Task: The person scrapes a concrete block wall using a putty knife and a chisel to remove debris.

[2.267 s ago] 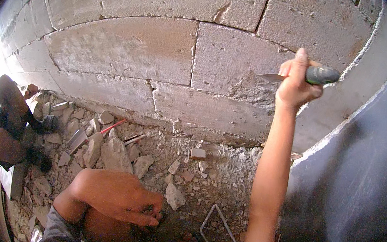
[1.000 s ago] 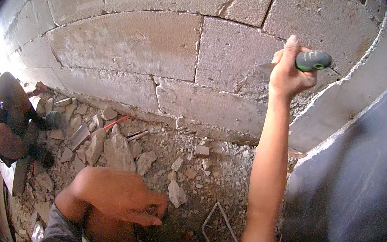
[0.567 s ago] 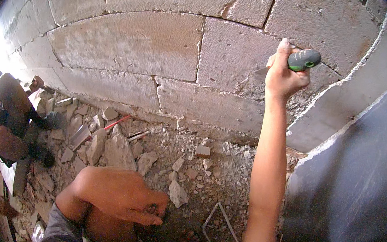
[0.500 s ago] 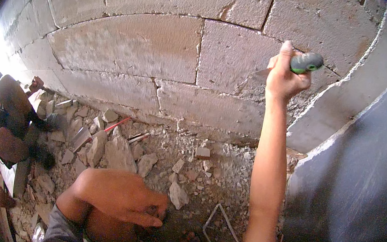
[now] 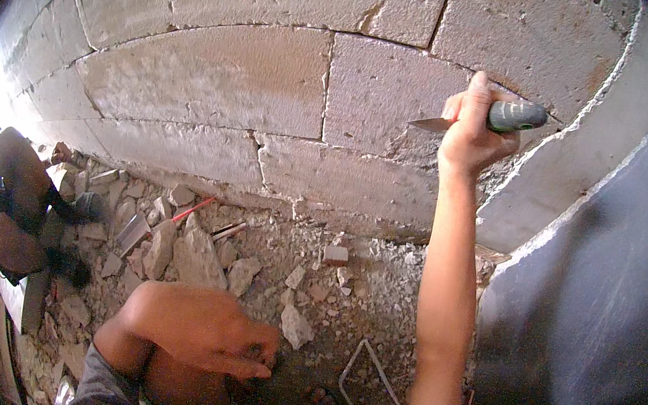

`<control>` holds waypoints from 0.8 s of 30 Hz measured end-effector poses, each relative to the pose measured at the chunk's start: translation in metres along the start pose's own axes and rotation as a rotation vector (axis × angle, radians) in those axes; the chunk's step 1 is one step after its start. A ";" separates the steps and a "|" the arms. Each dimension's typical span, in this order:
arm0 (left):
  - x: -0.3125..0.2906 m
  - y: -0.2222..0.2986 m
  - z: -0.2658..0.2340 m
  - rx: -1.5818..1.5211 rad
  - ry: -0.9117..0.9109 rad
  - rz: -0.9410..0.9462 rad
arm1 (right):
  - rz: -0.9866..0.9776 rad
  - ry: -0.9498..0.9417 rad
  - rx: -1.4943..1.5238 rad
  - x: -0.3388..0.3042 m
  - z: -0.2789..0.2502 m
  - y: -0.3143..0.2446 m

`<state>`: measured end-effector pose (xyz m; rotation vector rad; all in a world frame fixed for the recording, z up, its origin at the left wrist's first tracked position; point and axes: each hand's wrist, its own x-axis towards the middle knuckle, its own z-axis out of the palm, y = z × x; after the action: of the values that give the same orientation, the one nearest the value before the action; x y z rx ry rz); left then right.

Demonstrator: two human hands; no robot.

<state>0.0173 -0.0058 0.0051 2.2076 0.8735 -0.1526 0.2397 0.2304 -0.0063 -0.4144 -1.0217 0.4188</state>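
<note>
The bladed tool (image 5: 517, 117) lies across the right side of the far block wall (image 5: 210, 75), blade pointing left. The right hand (image 5: 470, 135) grips its handle. The left hand (image 5: 203, 329), near left, has curled fingers; whether they grip anything cannot be determined.

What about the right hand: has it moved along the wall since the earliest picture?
Yes, to the left: the right hand is now closer to the upright wall joint on its left.
</note>
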 end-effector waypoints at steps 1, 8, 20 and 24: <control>0.000 -0.001 0.001 -0.002 -0.002 -0.002 | 0.002 0.008 0.009 -0.005 0.004 0.000; 0.002 0.004 -0.001 0.010 0.038 -0.004 | -0.277 -0.120 -0.448 -0.047 -0.002 0.054; -0.005 -0.030 0.008 -0.128 -0.117 0.045 | -0.650 -0.860 -0.326 -0.092 0.000 0.087; -0.003 -0.027 -0.001 -0.122 -0.195 -0.084 | -0.684 -0.946 -0.364 -0.114 0.022 0.050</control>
<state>-0.0019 0.0067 -0.0097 2.0060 0.8440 -0.3400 0.1608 0.2166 -0.1042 -0.1450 -2.0834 -0.2435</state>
